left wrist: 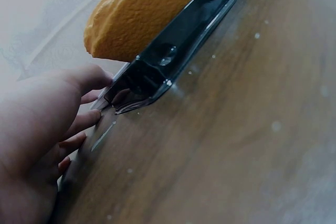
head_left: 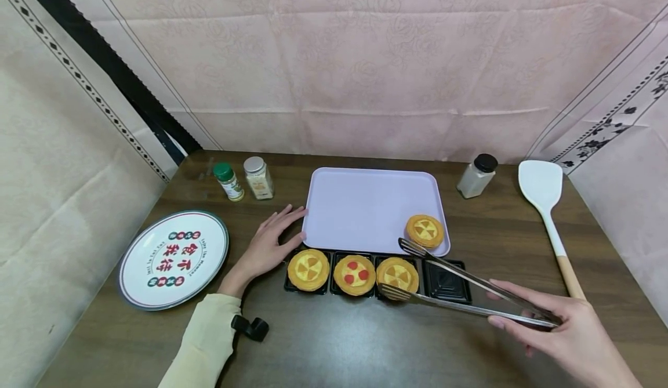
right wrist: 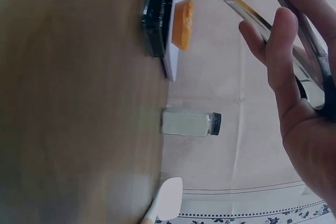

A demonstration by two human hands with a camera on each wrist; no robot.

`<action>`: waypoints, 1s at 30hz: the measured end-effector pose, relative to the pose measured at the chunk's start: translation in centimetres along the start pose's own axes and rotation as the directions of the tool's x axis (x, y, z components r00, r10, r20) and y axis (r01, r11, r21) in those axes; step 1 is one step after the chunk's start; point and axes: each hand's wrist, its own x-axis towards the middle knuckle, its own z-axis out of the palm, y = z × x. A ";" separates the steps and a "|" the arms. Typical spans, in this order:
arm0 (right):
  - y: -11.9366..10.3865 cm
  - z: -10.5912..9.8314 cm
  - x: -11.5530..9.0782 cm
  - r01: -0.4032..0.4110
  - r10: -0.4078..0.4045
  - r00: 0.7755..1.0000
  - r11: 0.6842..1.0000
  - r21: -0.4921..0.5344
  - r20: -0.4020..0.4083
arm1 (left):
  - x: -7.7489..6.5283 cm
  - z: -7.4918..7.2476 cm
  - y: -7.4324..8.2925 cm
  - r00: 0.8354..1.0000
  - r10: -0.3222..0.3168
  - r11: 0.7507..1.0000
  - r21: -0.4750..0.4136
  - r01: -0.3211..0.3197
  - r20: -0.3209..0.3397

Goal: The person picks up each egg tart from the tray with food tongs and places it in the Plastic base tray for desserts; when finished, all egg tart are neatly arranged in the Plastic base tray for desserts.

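Observation:
My right hand (head_left: pixel 558 318) holds metal tongs (head_left: pixel 469 309) whose arms are spread apart. Their tips hang over the third tart (head_left: pixel 398 273) from the left in a black plastic tray (head_left: pixel 449 282). Two more tarts fill the tray's left cups, one plain yellow (head_left: pixel 308 269) and one with red dots (head_left: pixel 355 275); the rightmost cup holds no tart. On a pale lavender tray (head_left: pixel 370 208) behind, a single tart (head_left: pixel 425 231) sits at the front right corner. My left hand (head_left: pixel 271 243), fingers extended, touches the left edge of the lavender tray near the black tray's corner.
A white plate with red characters (head_left: pixel 174 260) lies at the left. Behind it stand a green-capped jar (head_left: pixel 228 182) and a white-capped jar (head_left: pixel 258 178). At the back right are a black-capped jar (head_left: pixel 477 176) and a white spatula (head_left: pixel 543 188). Cloth walls surround the table.

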 end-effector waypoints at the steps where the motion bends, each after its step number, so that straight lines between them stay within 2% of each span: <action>1: -0.1 -0.1 0.1 -0.015 0.015 1.000 1.000 0.000 -0.009 | 0.0 0.0 0.0 1.000 0.001 1.000 0.001 -0.001 0.000; 4: -0.6 -0.5 0.3 -0.047 0.046 0.998 0.999 -0.012 -0.051 | 0.0 0.0 -0.1 1.000 0.004 1.000 0.002 -0.004 -0.001; 10: -0.9 -1.1 0.9 -0.069 0.051 0.983 0.993 -0.099 -0.178 | 0.0 0.1 -0.1 1.000 0.007 1.000 0.000 -0.007 -0.004; 17: -0.3 -1.2 1.3 -0.224 0.173 0.945 0.961 -0.164 -0.278 | 0.0 0.0 0.1 1.000 -0.003 1.000 -0.003 0.003 0.002; 22: 0.5 -1.1 1.4 -0.261 0.202 0.933 0.950 -0.173 -0.298 | 0.0 0.0 0.1 1.000 -0.009 1.000 -0.005 0.009 0.005; 30: 1.2 -0.9 1.7 -0.233 0.171 0.945 0.950 -0.207 -0.278 | -0.1 0.0 0.2 1.000 -0.010 1.000 0.000 0.010 0.002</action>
